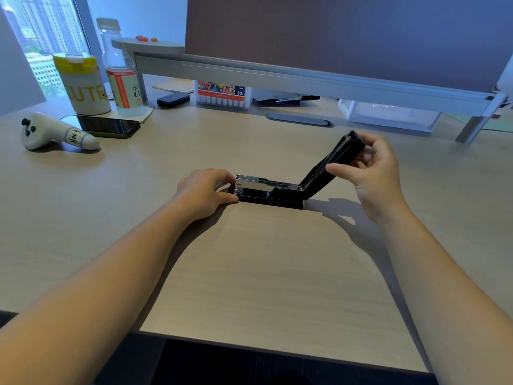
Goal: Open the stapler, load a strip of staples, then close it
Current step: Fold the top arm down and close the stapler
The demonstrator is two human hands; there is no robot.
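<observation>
A pale wooden desk [249, 273] carries everything here, and the black stapler [270, 194] lies near its middle, base flat on the wood. Taking the stapler as the mark: its top cover [331, 162] is swung up and back at the right end, tilted away from the base, leaving the silver staple channel [263, 183] exposed along the base. The right hand [374, 168] pinches the raised cover near its tip, thumb on the near side, fingers curled behind it. The left hand [205, 190] rests at the stapler's left end, fingers bent and pressed against the front of the base and channel. Well beyond the stapler to its left lie a phone [108, 126], a white controller [52, 132], a yellow-lidded cup [83, 84] and a bottle [122, 76].
</observation>
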